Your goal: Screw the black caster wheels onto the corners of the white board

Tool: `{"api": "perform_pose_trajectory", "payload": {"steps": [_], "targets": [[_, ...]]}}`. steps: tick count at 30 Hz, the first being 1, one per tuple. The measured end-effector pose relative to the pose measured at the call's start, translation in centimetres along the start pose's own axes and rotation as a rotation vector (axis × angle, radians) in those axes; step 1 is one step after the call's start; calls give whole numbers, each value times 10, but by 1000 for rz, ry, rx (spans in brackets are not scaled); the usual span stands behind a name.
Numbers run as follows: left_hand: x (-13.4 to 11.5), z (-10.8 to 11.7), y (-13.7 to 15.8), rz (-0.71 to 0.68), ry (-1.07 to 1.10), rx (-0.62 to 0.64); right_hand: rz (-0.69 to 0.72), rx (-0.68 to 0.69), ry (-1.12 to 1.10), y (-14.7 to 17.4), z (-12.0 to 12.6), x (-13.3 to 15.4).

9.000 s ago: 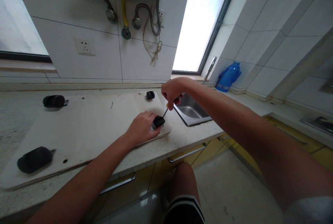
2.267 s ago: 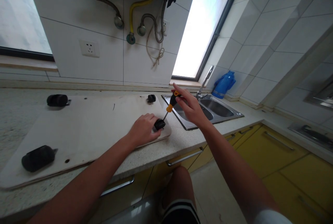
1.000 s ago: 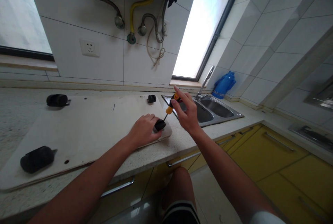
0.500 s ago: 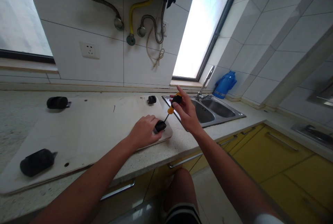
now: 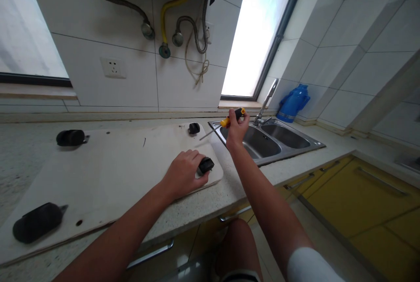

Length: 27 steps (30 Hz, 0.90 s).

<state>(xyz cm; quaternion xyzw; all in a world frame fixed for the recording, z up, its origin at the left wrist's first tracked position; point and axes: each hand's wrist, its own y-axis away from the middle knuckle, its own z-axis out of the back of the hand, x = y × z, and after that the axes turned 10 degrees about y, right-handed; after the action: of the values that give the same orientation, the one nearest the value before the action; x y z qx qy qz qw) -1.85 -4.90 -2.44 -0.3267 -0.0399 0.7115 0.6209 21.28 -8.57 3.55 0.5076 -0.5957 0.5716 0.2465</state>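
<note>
My left hand (image 5: 187,172) lies at the near right corner of a white board (image 5: 108,164), its fingers closed round a black caster (image 5: 206,165). Up and to the right, my right hand (image 5: 237,130) grips a screwdriver (image 5: 226,122) by its yellow and black handle. The thin shaft points left and down, its tip over the board and apart from the held caster. Another black caster (image 5: 194,128) stands at the board's far right corner. On the left end of the board are two more, a far one (image 5: 70,137) and a near one (image 5: 38,222).
A double steel sink (image 5: 278,156) with a tap (image 5: 267,100) is set into the speckled counter (image 5: 229,186) at right. Behind it stands a blue thermos flask (image 5: 293,102). Hoses and a wall socket (image 5: 113,67) are on the tiled wall. Yellow cabinets (image 5: 367,186) lie below.
My right hand has lifted the screwdriver away from the near right caster and swung it to a flatter angle. My left hand stays on that caster. The view has shifted slightly.
</note>
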Motion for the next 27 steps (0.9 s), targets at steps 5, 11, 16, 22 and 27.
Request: {"api": "perform_pose_trajectory", "payload": {"steps": [5, 11, 16, 22, 27], "targets": [[2, -3, 0, -8, -17, -13, -368, 107, -129, 0, -29, -48], [5, -6, 1, -16, -27, -61, -535, 190, -261, 14, -27, -67], [7, -5, 2, -34, -22, -85, -565, 183, -333, 12, -20, -71], [6, -4, 3, -12, 27, -99, -576, 183, -367, 13, -21, -75], [5, -1, 3, -11, 44, -68, -603, 168, -322, 14, -20, -78]]}}
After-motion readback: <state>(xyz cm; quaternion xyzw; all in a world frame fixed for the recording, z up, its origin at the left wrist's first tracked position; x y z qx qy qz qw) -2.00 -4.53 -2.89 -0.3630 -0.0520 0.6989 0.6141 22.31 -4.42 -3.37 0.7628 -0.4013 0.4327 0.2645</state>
